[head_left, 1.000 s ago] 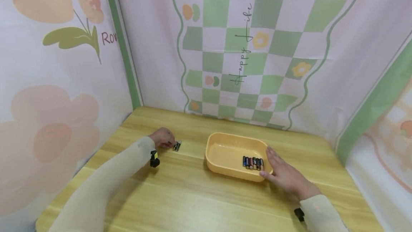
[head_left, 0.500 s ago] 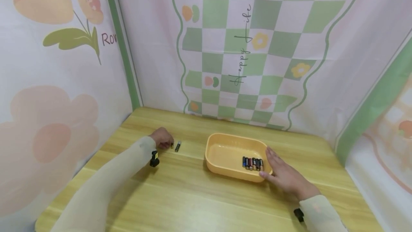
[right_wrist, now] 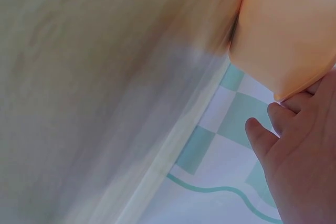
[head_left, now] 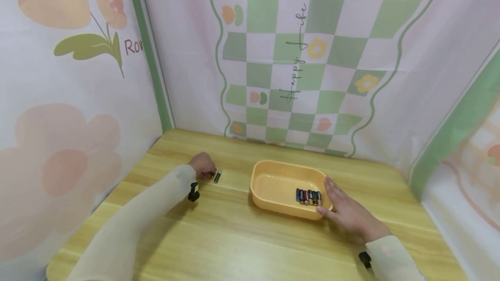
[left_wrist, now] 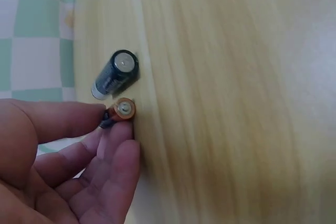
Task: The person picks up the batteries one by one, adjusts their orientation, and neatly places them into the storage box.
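Note:
My left hand [head_left: 202, 166] pinches a small battery [left_wrist: 122, 109] with a copper-coloured end between thumb and fingers, low over the table. Right beside it on the table lies a dark battery [left_wrist: 114, 76], its flat silver end toward the left wrist camera. The yellow plastic box [head_left: 273, 185] sits right of centre. Several batteries [head_left: 308, 197] lie side by side in its near right part. My right hand [head_left: 353, 218] rests against the box's right end, fingers nearly straight along the rim and thumb at the near corner. In the right wrist view, the fingertips are partly hidden behind the box.
The wood-grain table [head_left: 234, 237] carries the box and batteries. A printed cloth [head_left: 297, 73] with green checks hangs at its back edge, and a floral cloth [head_left: 66, 142] hangs at the left. Both sleeves have a small black device at the wrist.
My left hand has pulled the copper-ended battery apart from the dark one, then moved slightly right, back close beside it. My right hand and the box have stayed put.

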Demonstrator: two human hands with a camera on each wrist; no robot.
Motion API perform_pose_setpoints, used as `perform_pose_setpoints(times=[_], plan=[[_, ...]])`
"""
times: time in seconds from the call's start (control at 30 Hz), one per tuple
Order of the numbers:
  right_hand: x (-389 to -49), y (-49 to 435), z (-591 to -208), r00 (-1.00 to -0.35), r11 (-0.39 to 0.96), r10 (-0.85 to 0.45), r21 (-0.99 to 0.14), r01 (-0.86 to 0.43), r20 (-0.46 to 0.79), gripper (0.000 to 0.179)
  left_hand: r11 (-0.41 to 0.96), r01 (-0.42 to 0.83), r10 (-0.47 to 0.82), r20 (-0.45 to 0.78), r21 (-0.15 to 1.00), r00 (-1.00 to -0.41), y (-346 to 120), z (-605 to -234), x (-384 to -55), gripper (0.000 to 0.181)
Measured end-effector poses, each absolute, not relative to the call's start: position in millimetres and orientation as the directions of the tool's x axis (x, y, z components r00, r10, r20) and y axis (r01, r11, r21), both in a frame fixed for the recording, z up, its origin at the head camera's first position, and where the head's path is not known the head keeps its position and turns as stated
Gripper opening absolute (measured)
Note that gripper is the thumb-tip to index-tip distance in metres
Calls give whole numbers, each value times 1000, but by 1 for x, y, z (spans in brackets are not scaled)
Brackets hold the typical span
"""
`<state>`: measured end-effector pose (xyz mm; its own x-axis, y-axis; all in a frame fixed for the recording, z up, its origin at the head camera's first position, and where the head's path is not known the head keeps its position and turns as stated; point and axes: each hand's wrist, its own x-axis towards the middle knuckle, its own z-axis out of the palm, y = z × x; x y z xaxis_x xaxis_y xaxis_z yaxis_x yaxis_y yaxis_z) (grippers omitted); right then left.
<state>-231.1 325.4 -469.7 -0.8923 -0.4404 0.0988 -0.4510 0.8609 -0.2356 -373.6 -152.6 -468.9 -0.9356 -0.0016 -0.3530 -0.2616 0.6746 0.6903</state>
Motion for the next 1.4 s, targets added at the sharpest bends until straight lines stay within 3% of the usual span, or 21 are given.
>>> perform_pose_setpoints(times=[0.3, 0.73, 0.97, 1.4], plan=[[-233, 326, -469, -895, 863, -439, -238, -445, 82, 90, 610, -283, 18, -369, 740, -929, -159, -470, -373, 5], [-230, 324, -466, -894, 862, -440, -238, -448, 89, 88, 137, -460, 262, -480, 877, -837, -191, -466, -374, 17], [-231, 324, -466, -898, 864, -433, -245, -439, 82, 89, 33, -449, 338, -433, 893, -836, -186, -455, -372, 10], [-231, 325, -466, -894, 860, -439, -246, -448, 94, 88, -128, -416, 464, -316, 900, -828, -154, -440, -367, 16]])
